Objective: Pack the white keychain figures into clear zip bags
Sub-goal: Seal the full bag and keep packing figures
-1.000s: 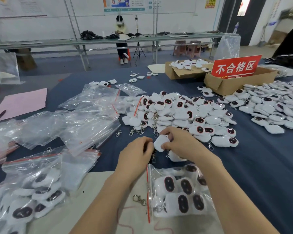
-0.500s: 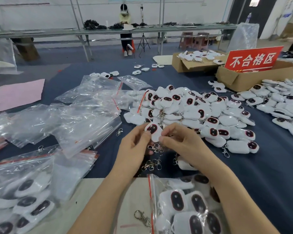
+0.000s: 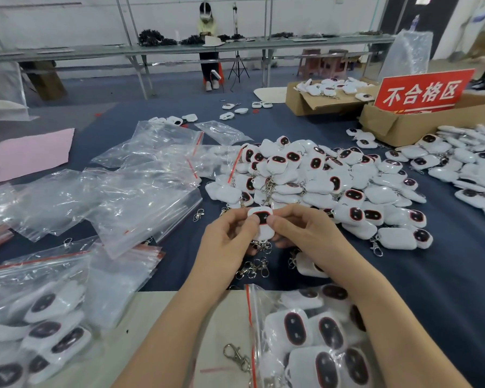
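- Pinching one white keychain figure (image 3: 262, 217) from both sides, the left hand (image 3: 230, 242) and the right hand (image 3: 308, 233) hold it above the dark blue table (image 3: 445, 289), dark face up, with a thumb at each edge of the face.
- Its metal clasp hangs below, just over a small cluster of loose clasps (image 3: 252, 268) on the cloth.
- One more figure (image 3: 308, 268) lies partly under the right wrist.
- Just beyond the hands is one big heap of figures (image 3: 319, 177) (far too many to count). A second heap (image 3: 465, 169) spreads along the right edge.
- One clear zip bag (image 3: 314, 337) lies near the right forearm, red strip to the left. At least five dark faces show through it.
- A single clasp (image 3: 235, 357) lies beside that bag on the beige mat (image 3: 157, 317).
- Filled bags (image 3: 39, 326) sit at the lower left. Their number is hard to tell.
- A loose pile of empty bags (image 3: 140, 191) covers the left of the table.
- Two cardboard boxes stand at the far right. The farther one (image 3: 314, 102) has figures on top. The nearer one (image 3: 420, 124) carries one red sign (image 3: 423, 91).
- One pink sheet (image 3: 31, 152) lies far left.
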